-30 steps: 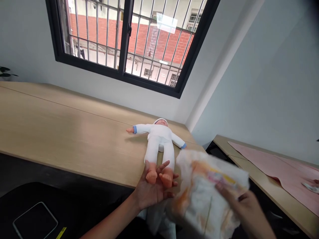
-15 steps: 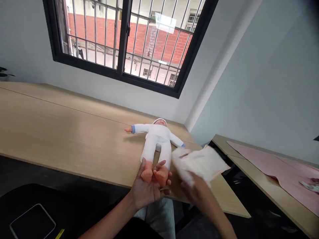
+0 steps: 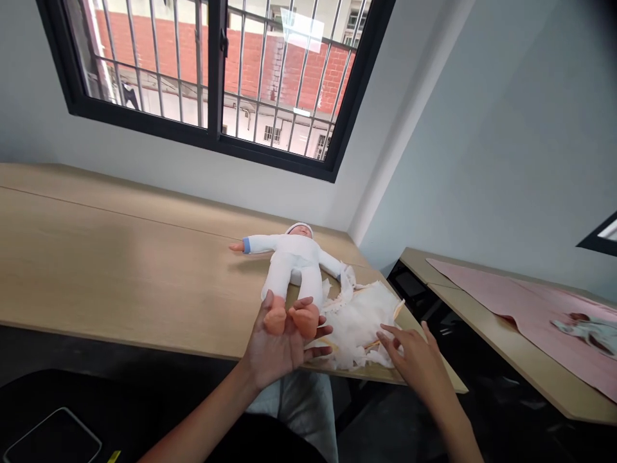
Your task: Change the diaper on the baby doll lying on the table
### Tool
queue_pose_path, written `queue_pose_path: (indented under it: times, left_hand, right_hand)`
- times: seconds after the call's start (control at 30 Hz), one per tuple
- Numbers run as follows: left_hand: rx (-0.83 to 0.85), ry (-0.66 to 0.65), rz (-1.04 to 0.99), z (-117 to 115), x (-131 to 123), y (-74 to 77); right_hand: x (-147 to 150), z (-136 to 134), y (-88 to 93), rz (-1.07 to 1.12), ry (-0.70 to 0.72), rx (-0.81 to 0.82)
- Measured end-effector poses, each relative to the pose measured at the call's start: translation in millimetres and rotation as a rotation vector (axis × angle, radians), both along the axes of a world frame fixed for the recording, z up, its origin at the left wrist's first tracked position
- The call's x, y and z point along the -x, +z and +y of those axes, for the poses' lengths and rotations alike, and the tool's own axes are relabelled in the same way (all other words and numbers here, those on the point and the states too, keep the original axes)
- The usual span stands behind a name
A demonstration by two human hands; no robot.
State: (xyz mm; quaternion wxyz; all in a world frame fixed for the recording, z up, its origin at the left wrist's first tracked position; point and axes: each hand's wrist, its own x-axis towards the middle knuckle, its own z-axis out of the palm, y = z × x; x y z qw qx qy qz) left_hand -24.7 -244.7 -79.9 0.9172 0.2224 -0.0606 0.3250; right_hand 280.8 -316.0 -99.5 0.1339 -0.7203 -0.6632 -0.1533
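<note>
A baby doll (image 3: pixel 296 251) in a white suit and cap lies on its back on the wooden table, arms spread, bare feet toward me. Under its ankles is my left hand (image 3: pixel 282 350), palm up, bearing the feet with its fingers partly behind the legs. To the right of the legs lies a crumpled white diaper (image 3: pixel 364 318), opened out, with ragged, fluffy edges and yellowish trim. My right hand (image 3: pixel 417 357) is at the diaper's right edge, fingers apart and holding nothing; whether a fingertip touches it I cannot tell.
The wooden table (image 3: pixel 120 270) runs along the wall below a barred window (image 3: pixel 212 77). On the right, a second table (image 3: pixel 520 366) carries a pink cloth (image 3: pixel 511 299) with a patterned pale cloth (image 3: pixel 585 331) on it. A dark, flat device (image 3: pixel 53 440) lies at lower left.
My right hand has put the diaper down on the table beside the doll and let go, moving right. My left hand stays under the doll's feet. The view has shifted slightly.
</note>
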Motion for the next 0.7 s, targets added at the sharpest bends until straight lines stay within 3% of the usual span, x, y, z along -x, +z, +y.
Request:
queue_pose_path:
  times: [0.1,0.17,0.3,0.43,0.57,0.7]
  left_hand:
    - [0.013,0.003,0.009,-1.3,0.6,-3.5]
    - [0.02,0.007,0.018,-1.3,2.4,-1.9]
    - [-0.012,0.006,0.028,3.1,4.1,13.7]
    - [-0.08,-0.034,0.03,16.1,5.0,43.6]
    - [-0.165,-0.048,0.052,33.4,10.3,78.7]
    - [-0.217,-0.059,0.054,46.8,9.1,106.1]
  right_hand:
    - [-23.8,-5.4,-4.8,-0.192,-0.245,-0.019]
    - [-27.6,-4.4,-5.2,-0.239,-0.318,-0.073]
    - [6.8,18.5,-4.3,0.038,-0.134,-0.081]
    - [63.3,49.4,-13.1,0.27,-0.073,0.16]
    - [98.6,61.4,-16.0,0.264,-0.074,0.355]
    - [114.2,67.3,-1.9,0.241,0.243,0.436]
